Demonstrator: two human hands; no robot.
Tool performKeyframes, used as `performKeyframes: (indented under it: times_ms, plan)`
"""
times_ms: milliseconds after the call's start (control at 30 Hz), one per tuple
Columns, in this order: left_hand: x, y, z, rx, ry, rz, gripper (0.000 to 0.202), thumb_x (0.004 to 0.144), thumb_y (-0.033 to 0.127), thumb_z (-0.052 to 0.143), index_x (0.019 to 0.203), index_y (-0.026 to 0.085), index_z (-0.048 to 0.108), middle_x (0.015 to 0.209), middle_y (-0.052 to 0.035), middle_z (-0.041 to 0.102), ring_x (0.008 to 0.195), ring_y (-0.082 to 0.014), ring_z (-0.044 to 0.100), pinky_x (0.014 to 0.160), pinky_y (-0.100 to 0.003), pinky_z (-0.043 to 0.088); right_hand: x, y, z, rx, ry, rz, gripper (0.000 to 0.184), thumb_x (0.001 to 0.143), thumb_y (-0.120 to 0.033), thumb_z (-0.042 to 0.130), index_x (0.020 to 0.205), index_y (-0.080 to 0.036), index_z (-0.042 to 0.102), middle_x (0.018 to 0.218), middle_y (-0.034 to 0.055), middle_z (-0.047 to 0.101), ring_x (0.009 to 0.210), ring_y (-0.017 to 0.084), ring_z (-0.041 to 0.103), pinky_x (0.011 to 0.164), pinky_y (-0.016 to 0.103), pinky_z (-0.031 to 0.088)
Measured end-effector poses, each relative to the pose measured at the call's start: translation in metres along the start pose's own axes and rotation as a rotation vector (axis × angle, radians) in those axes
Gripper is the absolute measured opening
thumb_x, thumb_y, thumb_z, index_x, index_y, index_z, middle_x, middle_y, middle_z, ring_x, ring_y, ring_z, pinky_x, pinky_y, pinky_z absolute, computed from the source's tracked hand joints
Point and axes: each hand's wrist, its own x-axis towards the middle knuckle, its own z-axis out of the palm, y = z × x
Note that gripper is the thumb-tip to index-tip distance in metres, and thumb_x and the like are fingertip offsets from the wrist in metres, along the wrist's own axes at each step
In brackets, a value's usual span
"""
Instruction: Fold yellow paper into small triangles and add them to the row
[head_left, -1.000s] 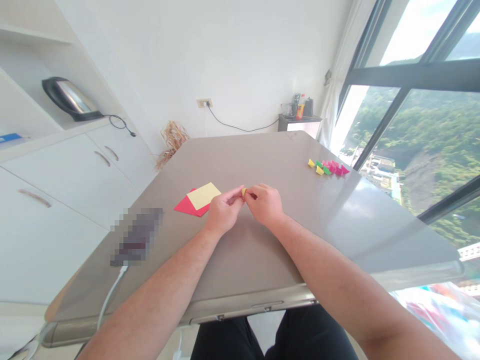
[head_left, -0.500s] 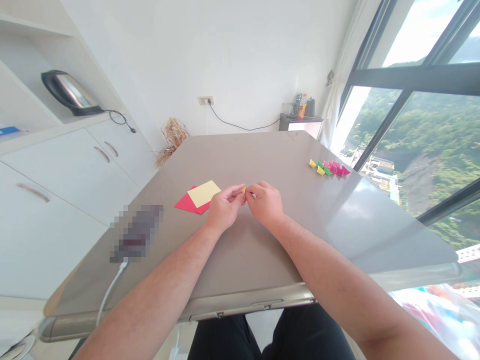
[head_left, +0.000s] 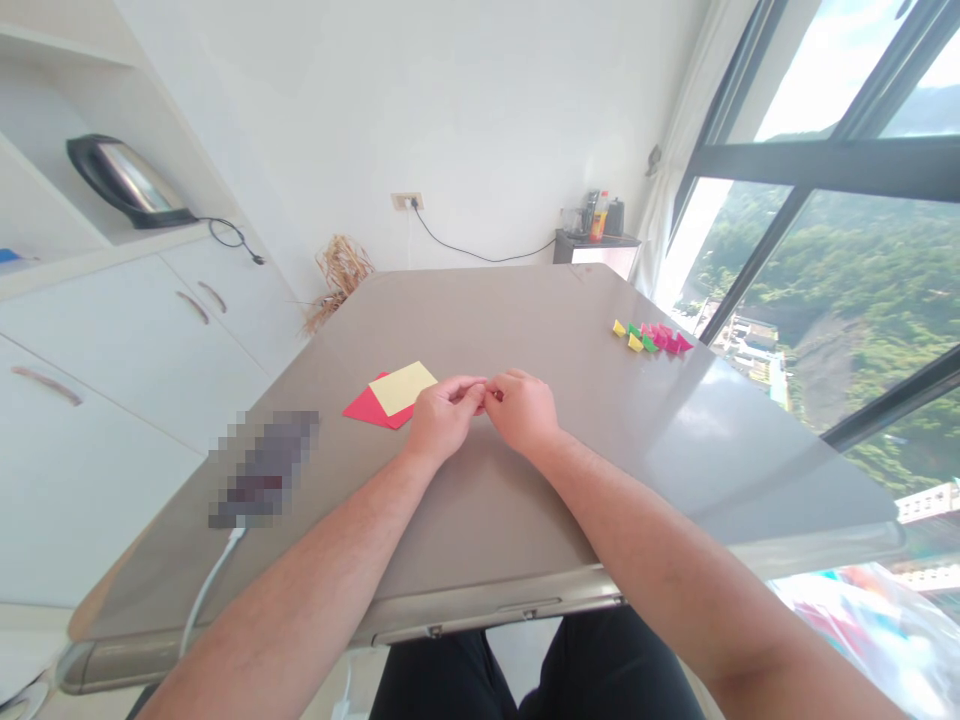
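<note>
My left hand (head_left: 444, 418) and my right hand (head_left: 521, 408) meet fingertip to fingertip over the middle of the grey table (head_left: 525, 500). Both are pinched closed on a tiny folded paper piece, which is almost wholly hidden between the fingers; only a speck of red shows there. Just left of my left hand lie a yellow square sheet (head_left: 402, 387) and, under it, red paper sheets (head_left: 363, 407). Far to the right sits a row of several small folded paper pieces (head_left: 649, 338) in yellow, green and pink.
A blurred dark device (head_left: 264, 470) with a white cable (head_left: 204, 590) lies at the table's left. White cabinets (head_left: 112, 380) with a kettle (head_left: 124, 182) stand on the left. A large window (head_left: 825, 250) fills the right side. A small side table (head_left: 596, 245) stands at the far wall.
The little yellow piece that showed between my fingertips is now covered by them. My hands stay together in the same place; the view has shifted slightly.
</note>
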Motion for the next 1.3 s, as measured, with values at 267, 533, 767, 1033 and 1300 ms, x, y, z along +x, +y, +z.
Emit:
performKeyframes:
  times_ms: [267,533,767,1033,1300]
  plan:
    - [0.0012,0.001,0.0013,-0.014,0.06,-0.023,0.032,0.082,0.046,0.074,0.097,0.018,0.077,0.091,-0.0081,0.079,0.084,-0.0246,0.076,0.084,-0.043,0.062,-0.0008,-0.0044,0.0004,-0.035,-0.003,0.051,0.023,0.093,-0.031,0.055,0.08,-0.023,0.073,0.087,0.0052,0.072,0.076,0.018,0.06,0.067,0.03,0.038]
    - [0.0023,-0.0037,0.0011,0.004,0.084,-0.03,0.034,0.081,0.047,0.074,0.099,0.018,0.077,0.093,-0.0093,0.079,0.085,-0.0253,0.076,0.086,-0.045,0.062,-0.0016,-0.0052,-0.0007,-0.146,-0.087,-0.021,0.031,0.099,-0.03,0.047,0.082,-0.022,0.072,0.088,0.0071,0.072,0.075,0.018,0.061,0.065,0.031,0.036]
    - [0.0014,-0.0006,0.0017,0.042,0.104,-0.009,0.03,0.081,0.044,0.074,0.097,0.019,0.078,0.094,-0.0091,0.079,0.086,-0.0249,0.076,0.085,-0.043,0.062,-0.0019,-0.0049,0.0009,-0.075,-0.055,0.026,0.026,0.098,-0.03,0.049,0.084,-0.023,0.071,0.09,0.0052,0.069,0.076,0.017,0.059,0.065,0.031,0.036]
    - [0.0032,-0.0022,0.0001,-0.009,0.125,-0.032,0.036,0.081,0.048,0.073,0.1,0.017,0.077,0.092,-0.0094,0.078,0.083,-0.0259,0.076,0.084,-0.045,0.062,-0.0005,-0.002,0.0028,0.019,-0.011,0.08,0.021,0.092,-0.031,0.057,0.077,-0.023,0.069,0.087,0.0037,0.067,0.073,0.016,0.056,0.067,0.03,0.036]
    - [0.0029,0.0025,0.0031,-0.062,0.16,-0.043,0.031,0.082,0.043,0.072,0.094,0.015,0.075,0.085,-0.008,0.077,0.083,-0.0249,0.075,0.083,-0.044,0.063,0.0001,-0.0002,0.0057,0.123,0.013,0.078,0.019,0.091,-0.028,0.06,0.074,-0.021,0.067,0.08,0.0014,0.061,0.068,0.014,0.051,0.064,0.028,0.036]
